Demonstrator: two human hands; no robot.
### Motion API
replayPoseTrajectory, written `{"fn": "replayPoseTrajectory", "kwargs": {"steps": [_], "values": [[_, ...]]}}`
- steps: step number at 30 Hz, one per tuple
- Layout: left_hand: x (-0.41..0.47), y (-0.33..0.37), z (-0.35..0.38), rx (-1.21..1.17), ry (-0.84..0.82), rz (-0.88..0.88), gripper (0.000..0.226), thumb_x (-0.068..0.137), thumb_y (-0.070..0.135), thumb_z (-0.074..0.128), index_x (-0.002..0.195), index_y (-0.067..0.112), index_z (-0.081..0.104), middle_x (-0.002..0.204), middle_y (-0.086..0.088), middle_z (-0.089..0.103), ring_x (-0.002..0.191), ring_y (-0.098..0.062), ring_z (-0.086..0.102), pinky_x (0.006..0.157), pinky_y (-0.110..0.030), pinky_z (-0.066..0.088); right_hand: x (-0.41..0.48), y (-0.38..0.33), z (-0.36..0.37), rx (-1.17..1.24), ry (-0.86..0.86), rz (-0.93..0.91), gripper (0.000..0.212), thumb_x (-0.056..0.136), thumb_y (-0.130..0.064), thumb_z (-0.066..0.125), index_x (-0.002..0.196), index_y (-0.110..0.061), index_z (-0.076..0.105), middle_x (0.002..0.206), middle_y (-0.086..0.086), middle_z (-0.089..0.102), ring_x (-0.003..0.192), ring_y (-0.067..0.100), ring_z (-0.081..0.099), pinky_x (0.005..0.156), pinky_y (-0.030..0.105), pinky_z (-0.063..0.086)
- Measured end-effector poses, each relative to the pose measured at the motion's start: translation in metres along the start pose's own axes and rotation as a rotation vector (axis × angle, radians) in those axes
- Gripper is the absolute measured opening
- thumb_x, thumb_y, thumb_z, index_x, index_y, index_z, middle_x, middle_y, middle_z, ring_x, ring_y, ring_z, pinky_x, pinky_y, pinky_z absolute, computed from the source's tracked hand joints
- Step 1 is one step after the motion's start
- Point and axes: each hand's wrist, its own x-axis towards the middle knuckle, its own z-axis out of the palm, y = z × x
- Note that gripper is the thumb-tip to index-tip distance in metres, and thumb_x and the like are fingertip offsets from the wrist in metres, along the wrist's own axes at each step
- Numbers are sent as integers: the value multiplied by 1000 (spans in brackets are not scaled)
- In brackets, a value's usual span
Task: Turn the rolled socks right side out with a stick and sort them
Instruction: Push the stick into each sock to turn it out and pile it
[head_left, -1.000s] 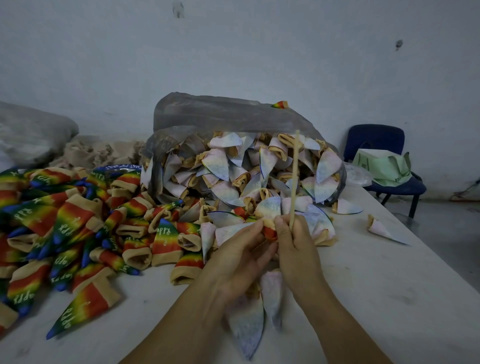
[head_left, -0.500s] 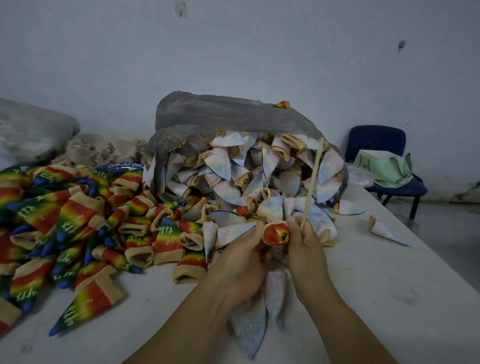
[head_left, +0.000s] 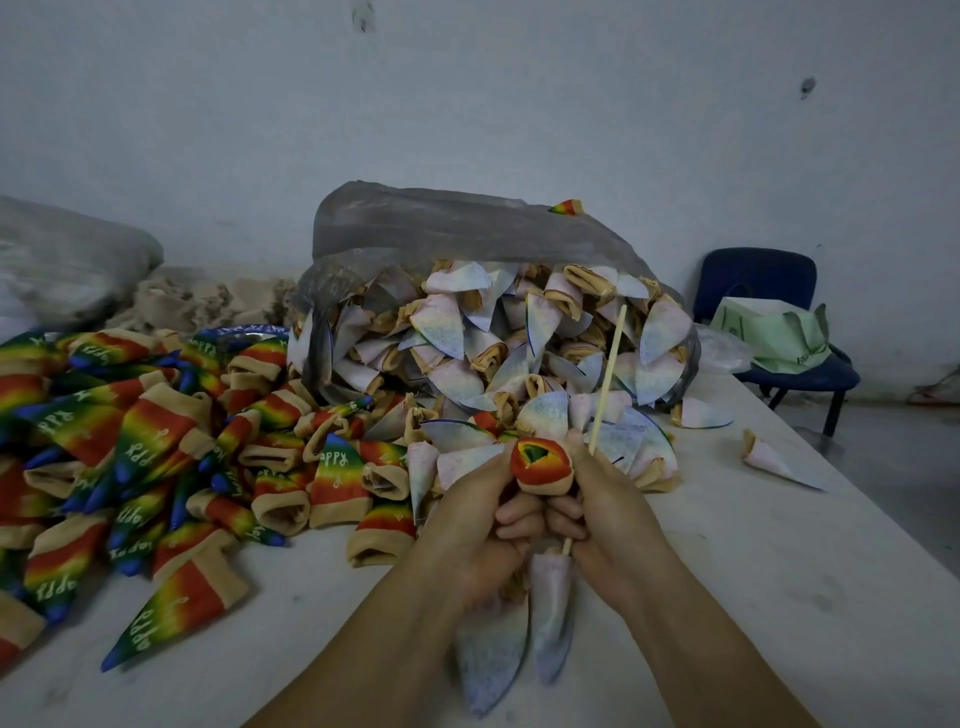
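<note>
To my right the bare worktop (head_left: 779, 571) lies open, save one stray sock (head_left: 774, 460). The bag (head_left: 467, 228) blocks ahead; rainbow socks (head_left: 156, 441) crowd my left.

White "appy" lettering on the rainbow socks (head_left: 335, 467); small print on the green bag (head_left: 774, 335) illegible.
</note>
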Motion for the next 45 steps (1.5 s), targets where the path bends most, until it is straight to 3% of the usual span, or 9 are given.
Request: {"fn": "replayPoseTrajectory", "kwargs": {"steps": [3, 8, 13, 19, 27, 31, 36, 41, 45], "values": [[-2, -5, 0, 546, 176, 311, 32, 99, 44, 49, 97, 15, 63, 83, -6, 68, 73, -14, 67, 69, -23, 55, -1, -2, -2, -124, 91, -33, 34, 100, -36, 40, 81, -9, 48, 46, -3, 31, 39, 7, 23, 36, 17, 22], [0, -15, -5, 947, -14, 555, 51, 86, 48, 67, 134, 42, 51, 136, 21, 48, 123, 5, 50, 99, -23, 49, -5, -2, -4, -183, 122, -69, 32, 98, -39, 44, 95, -12, 61, 67, 8, 69, 63, 13, 67, 58, 31, 57], [6, -15, -9, 712, 126, 492, 25, 88, 38, 70, 112, 44, 66, 117, 6, 67, 107, -6, 65, 89, -26, 56, -4, 3, -2, -412, 137, -124, 34, 93, -51, 45, 80, -24, 61, 50, -13, 60, 46, -3, 56, 43, 11, 41], [26, 29, -16, -450, 127, 155, 18, 76, 13, 71, 87, -2, 67, 86, -20, 71, 82, -29, 75, 67, -34, 62, -4, -3, -22, -920, 99, -290, 45, 89, -62, 34, 65, -32, 58, 60, -19, 59, 58, -4, 54, 60, 22, 40], [36, 44, -43, -550, 83, 238, 36, 81, 26, 70, 59, -2, 71, 61, -9, 62, 57, -17, 68, 69, -30, 62, -4, -12, -34, -1407, 32, -356, 51, 78, -74, 29, 61, -34, 55, 58, -10, 55, 57, 8, 51, 55, 32, 42], [35, 44, -47, -568, 97, 225, 21, 82, 15, 70, 75, -4, 71, 67, -14, 66, 59, -19, 69, 63, -30, 61, -8, -18, -33, -1504, 61, -330, 33, 78, -75, 29, 59, -58, 49, 60, -27, 53, 55, 3, 50, 47, 23, 32], [36, 33, -42, -300, 108, 201, 22, 85, 8, 65, 64, 0, 68, 70, -10, 67, 80, -22, 75, 67, -32, 61, -4, -14, -30, -1623, 84, -321, 48, 87, -64, 41, 50, -33, 40, 52, -5, 46, 52, 5, 46, 45, 23, 28], [41, 28, -36, -197, 161, 272, 10, 96, 1, 51, 94, 8, 58, 52, -3, 54, 61, -13, 68, 60, -28, 58, -8, -13, -24, -1703, 101, -345, 46, 89, -65, 33, 69, -31, 56, 62, -5, 55, 62, 8, 55, 53, 27, 41], [43, 29, -35, -448, 77, 247, 10, 92, 10, 58, 83, 12, 55, 51, 5, 39, 42, -4, 41, 46, -19, 45, -9, -1, -11, -1783, 127, -445, 44, 92, -62, 28, 70, -28, 46, 56, -7, 41, 58, 10, 48, 45, 23, 27]]}}
